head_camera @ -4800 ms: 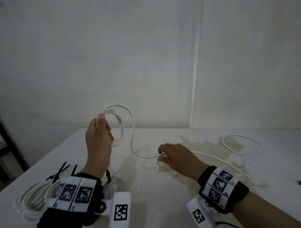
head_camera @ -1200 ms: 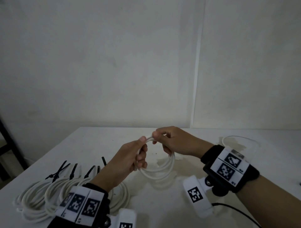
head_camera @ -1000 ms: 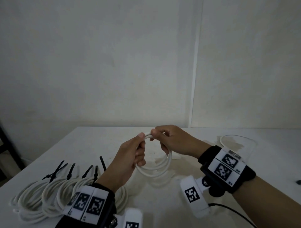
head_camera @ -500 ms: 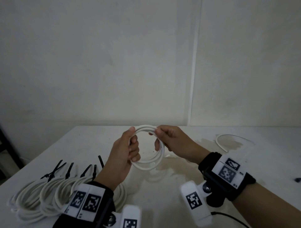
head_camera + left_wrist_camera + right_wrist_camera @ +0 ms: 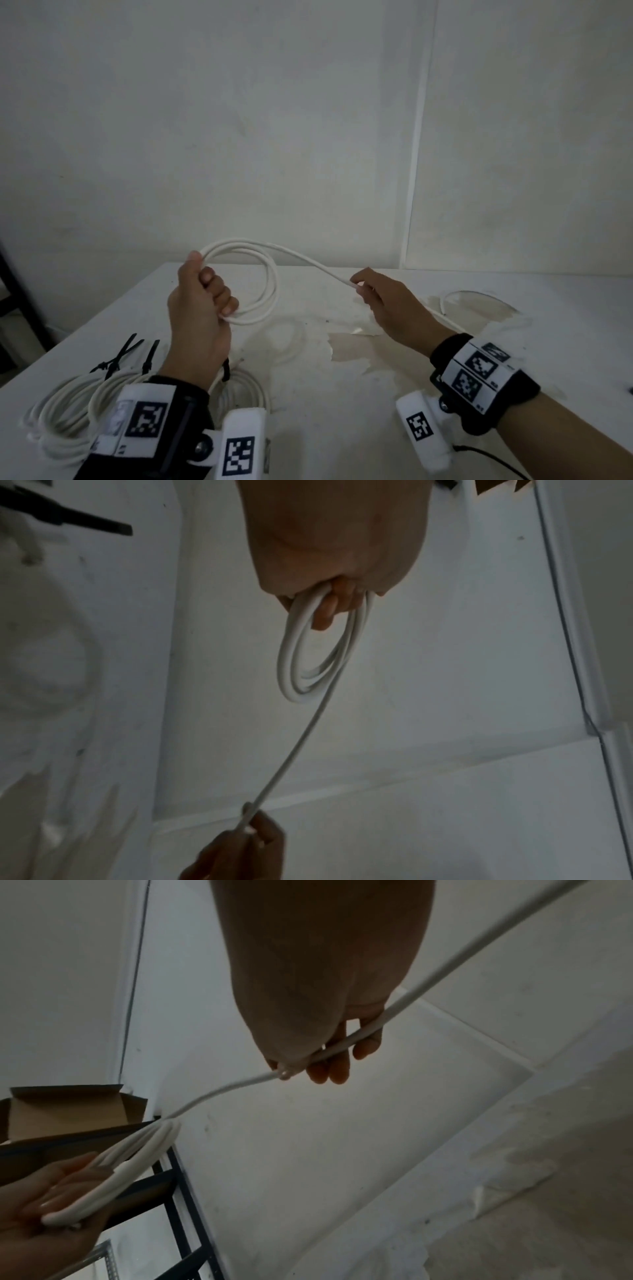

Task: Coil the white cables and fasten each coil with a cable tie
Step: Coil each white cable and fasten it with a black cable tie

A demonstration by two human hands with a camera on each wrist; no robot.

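Observation:
My left hand (image 5: 202,301) grips a small coil of white cable (image 5: 263,284) held upright above the table; the same coil (image 5: 318,653) hangs from its curled fingers in the left wrist view. From the coil's top a free strand (image 5: 308,263) runs right to my right hand (image 5: 383,301), which pinches it between thumb and fingers (image 5: 329,1064). Behind the right hand the cable's tail (image 5: 452,301) lies curved on the table. Several finished white coils (image 5: 68,411) with black cable ties (image 5: 130,353) lie at the near left.
The white table (image 5: 342,394) has a worn, peeling patch (image 5: 376,353) near the middle. A wall stands close behind it. A dark metal shelf frame (image 5: 178,1185) with a cardboard box (image 5: 68,1110) stands off the table's left side.
My right hand has left the coil and slid right along the free strand, drawing it out. My left hand has raised the coil slightly and still grips it.

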